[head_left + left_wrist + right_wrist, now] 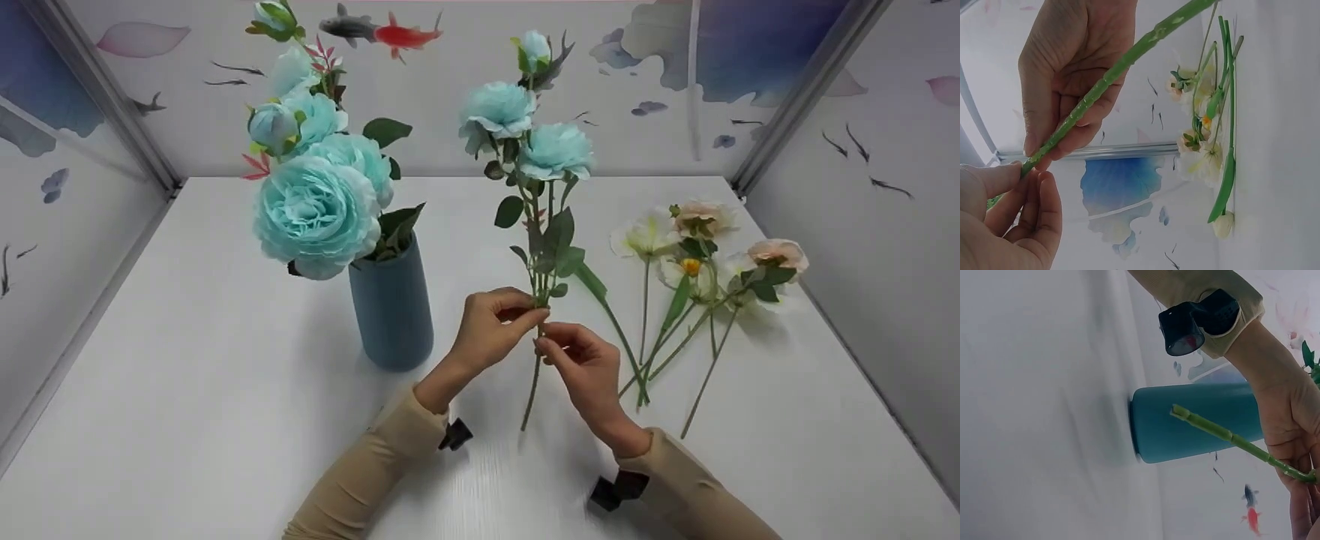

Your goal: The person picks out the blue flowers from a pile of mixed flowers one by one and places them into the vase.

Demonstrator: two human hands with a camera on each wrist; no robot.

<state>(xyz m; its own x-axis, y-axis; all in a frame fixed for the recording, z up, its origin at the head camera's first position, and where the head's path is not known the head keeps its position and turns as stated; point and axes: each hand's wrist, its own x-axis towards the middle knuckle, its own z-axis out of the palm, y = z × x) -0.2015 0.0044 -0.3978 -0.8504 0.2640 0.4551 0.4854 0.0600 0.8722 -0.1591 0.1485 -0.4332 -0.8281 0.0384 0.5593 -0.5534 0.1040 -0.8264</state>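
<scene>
An artificial flower stem [531, 397] with pale turquoise blooms [556, 151], a bud and green leaves stands nearly upright between both hands. Its upper part, just below the leaves, is pinched by the left hand [491, 326]. Right below, the right hand [592, 371] pinches the same stem between thumb and fingers. In the left wrist view the green stem [1095, 93] runs diagonally past both hands. The right wrist view has the cut lower end of the stem [1202, 422] hanging free. To the left, a blue-grey vase [391, 315] holds more turquoise flowers [319, 206].
On the table's right side lie several loose artificial flowers [697, 262], white and peach, their stems crossing toward the right hand. Printed panels [525, 45] with fish and petals wall the white table [225, 420] at the back and sides. Each wrist carries a black camera [619, 490].
</scene>
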